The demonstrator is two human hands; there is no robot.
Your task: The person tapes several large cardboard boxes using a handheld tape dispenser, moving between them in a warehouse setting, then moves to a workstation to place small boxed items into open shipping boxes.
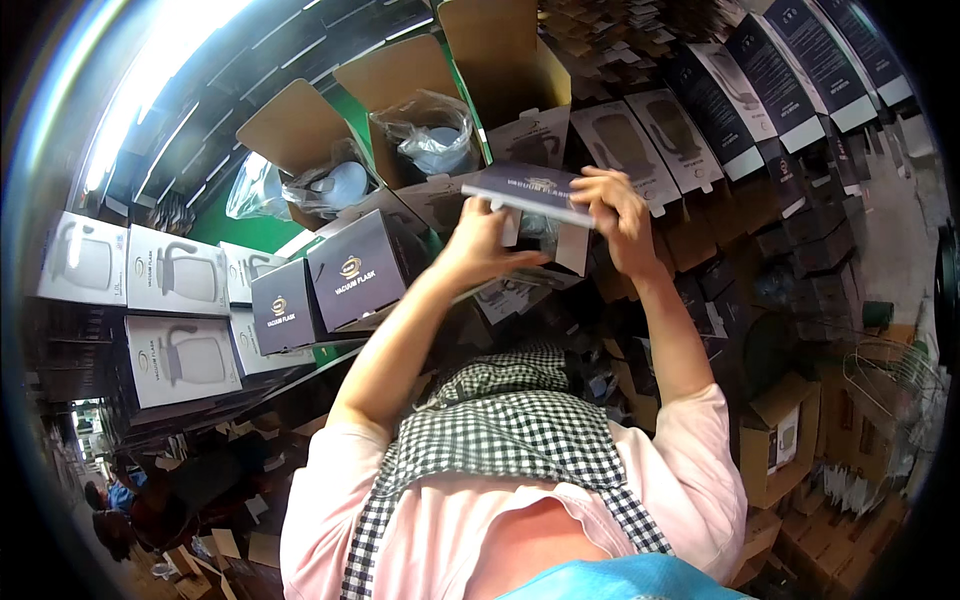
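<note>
A purple-and-white flask box (570, 248) stands before me, with something in clear plastic partly showing inside. Its dark lid flap (530, 184) is tilted above the opening. My right hand (618, 212) is closed on the flap's right end, fingers bent over it. My left hand (482, 245) grips the box's left side, thumb stretched along the front and fingers partly hidden under the flap. Behind stand open cardboard boxes; two hold pale blue flasks (440, 150) in clear plastic bags.
Two closed dark boxes (355, 268) sit left of my hands, beside stacked white flask boxes (178, 270). More printed boxes (672, 135) line the back right. An open brown carton (782, 440) and a wire rack (890, 385) are at the right. People are at the lower left.
</note>
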